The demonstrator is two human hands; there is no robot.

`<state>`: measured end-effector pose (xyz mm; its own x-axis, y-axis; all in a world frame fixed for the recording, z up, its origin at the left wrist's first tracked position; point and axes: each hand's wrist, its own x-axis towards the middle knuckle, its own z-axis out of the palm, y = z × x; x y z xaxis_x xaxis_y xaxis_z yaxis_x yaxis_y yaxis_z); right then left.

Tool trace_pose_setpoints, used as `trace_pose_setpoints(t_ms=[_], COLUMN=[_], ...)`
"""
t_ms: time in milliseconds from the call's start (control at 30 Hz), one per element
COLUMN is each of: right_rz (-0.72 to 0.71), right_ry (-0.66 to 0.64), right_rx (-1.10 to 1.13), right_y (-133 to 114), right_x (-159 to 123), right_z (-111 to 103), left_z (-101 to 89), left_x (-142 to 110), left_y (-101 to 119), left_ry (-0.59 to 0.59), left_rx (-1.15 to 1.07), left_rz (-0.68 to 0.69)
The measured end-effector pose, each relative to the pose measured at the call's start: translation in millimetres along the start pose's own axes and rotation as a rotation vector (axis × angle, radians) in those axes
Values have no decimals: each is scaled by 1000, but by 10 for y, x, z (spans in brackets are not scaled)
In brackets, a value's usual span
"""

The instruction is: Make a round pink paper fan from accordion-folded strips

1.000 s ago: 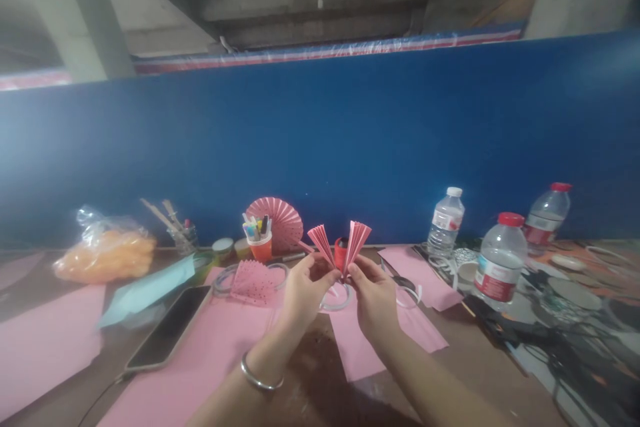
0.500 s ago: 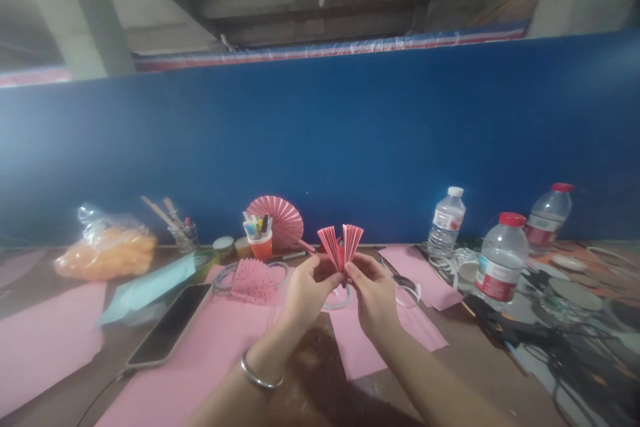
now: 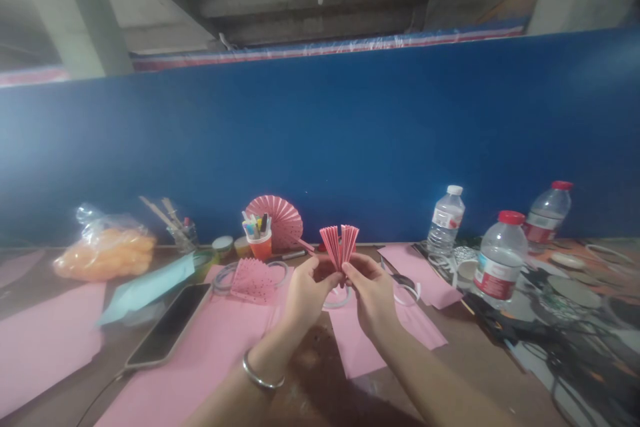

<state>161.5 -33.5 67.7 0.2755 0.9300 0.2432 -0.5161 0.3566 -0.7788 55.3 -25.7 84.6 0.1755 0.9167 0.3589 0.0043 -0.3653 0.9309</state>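
A pink pleated paper fan [image 3: 339, 247] stands upright between my hands, its folds spread in two halves with a narrow gap at the top. My left hand [image 3: 311, 290] pinches its lower end from the left, thumb and fingers closed. On the other side my right hand [image 3: 373, 290] pinches the same lower end, thumb near the left thumb. The fan's very bottom is partly hidden by the fingers. Below the hands lie a roll of tape [image 3: 337, 299] and a sheet of pink paper [image 3: 360, 347].
Left of the hands are a spotted pink paper piece [image 3: 253, 280], a phone [image 3: 170, 327], a finished round fan [image 3: 280, 217] and an orange cup of pens [image 3: 261, 245]. A bag of orange stuff [image 3: 107, 253] stands far left. Bottles [image 3: 500, 257] and black cables [image 3: 545, 340] crowd the right.
The fan's two halves have come closer together at the top, narrowing the gap. Both hands keep their pinch at the lower end, almost in the same place.
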Motion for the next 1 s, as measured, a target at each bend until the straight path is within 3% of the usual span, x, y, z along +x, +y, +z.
trace_pose_setpoints(t_ms=[333,567,800,1000], right_rz=[-55,2,41,97], right_ry=[3,-162,-121,-149], right_rx=[30,1,16,74], right_y=[-51,-51,19,-53], right_x=[-31,-21,2,-4], right_z=[42,33,-8,17], left_z=[-30,-26,-12,-27], left_x=[12,2,-4,18], left_y=[-2,45,10,3], left_ry=[57,70,84,-39], left_rx=[-163,-184,-211,-292], left_rz=[-85,-97,-90,-68])
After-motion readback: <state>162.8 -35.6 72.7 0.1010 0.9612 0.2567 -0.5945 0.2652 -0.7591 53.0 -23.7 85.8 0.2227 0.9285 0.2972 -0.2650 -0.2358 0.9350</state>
